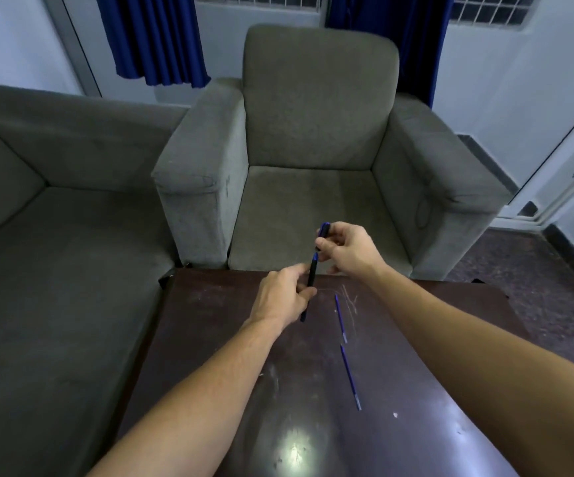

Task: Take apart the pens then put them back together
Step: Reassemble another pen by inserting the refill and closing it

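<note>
Item 1. Barrel (310, 287): dark blue pen body, held above the far edge of the bench (230, 390). Long axis steep, nearly upright, upper end leaning slightly away toward the armchair (316, 149), lower end pointing down at the bench top without touching it.

Item 2. Cap (323, 235): short dark blue piece, just above the barrel's upper end and roughly in line with it. Whether the two touch cannot be told.

Item 3. Refill (341, 318): thin blue rod lying flat on the bench, right of the barrel, long axis running away from the viewer and tilted slightly left at the far end.

Item 4. Second refill (351, 376): same kind, flat on the bench, nearer the viewer than the first and nearly end to end with it, apart.

Item 5. Left hand (283, 294): forearm reaching in from the lower left, back of hand up, fingers curled and pinching the barrel at its middle.

Item 6. Right hand (351, 249): forearm reaching in from the lower right, wrist bent leftward, thumb and fingers pinching the cap.

Item 7. Sofa (55, 235): grey, left of the bench.
</note>
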